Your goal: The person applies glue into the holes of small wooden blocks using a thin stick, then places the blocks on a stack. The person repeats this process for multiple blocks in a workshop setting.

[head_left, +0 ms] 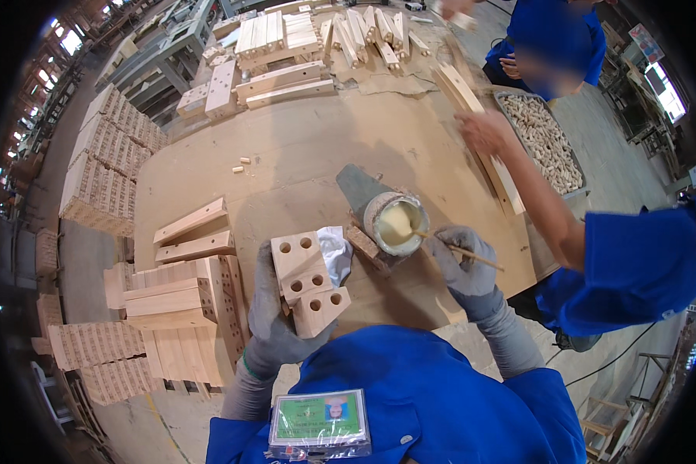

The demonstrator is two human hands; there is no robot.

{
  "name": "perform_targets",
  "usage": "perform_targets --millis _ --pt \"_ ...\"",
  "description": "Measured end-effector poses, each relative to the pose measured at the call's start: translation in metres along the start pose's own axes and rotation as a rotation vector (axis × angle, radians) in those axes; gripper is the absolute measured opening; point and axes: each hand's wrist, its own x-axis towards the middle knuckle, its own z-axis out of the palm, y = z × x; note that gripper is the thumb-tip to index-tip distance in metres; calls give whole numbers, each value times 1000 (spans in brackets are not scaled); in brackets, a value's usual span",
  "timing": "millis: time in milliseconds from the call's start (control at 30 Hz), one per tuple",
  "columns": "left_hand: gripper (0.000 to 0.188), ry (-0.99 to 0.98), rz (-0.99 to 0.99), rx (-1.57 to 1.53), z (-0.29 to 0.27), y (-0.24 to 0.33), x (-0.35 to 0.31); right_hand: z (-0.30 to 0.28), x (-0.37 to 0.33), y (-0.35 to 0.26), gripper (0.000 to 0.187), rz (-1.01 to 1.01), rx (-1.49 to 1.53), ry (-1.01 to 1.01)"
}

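Two pale drilled wooden blocks sit clasped in my gloved left hand above the worktop. My right hand grips a thin wooden stick dipped in a round pot of cream glue.

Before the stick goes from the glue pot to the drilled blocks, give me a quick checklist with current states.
1. Left hand grips the drilled wooden blocks, holes facing up: ok.
2. Right hand holds the thin stick, its tip in the glue pot: ok.
3. Pot holds enough pale glue: ok, it looks well filled.
4. Glue loaded on the stick tip: cannot tell, the tip is in the pot.
5. Holes free of dust or chips: cannot tell, too small.
6. Path from pot to blocks free: ok; the co-worker's hand is farther back on the table, and only a white rag lies between.
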Motion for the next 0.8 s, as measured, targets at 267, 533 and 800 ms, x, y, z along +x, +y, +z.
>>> perform_targets --millis 267,533,800 --pt "104 -57 -77 -14 -2 -14 -9 -10 -36 -25 25 -314 26 -22" --pt "106 -49 -41 -172 7 -15 -8 3 -48 -13 27 -76 212 54" --pt "112 -194 -115 -108 4 -14 -11 12 -38 -15 26 -48 207 13"
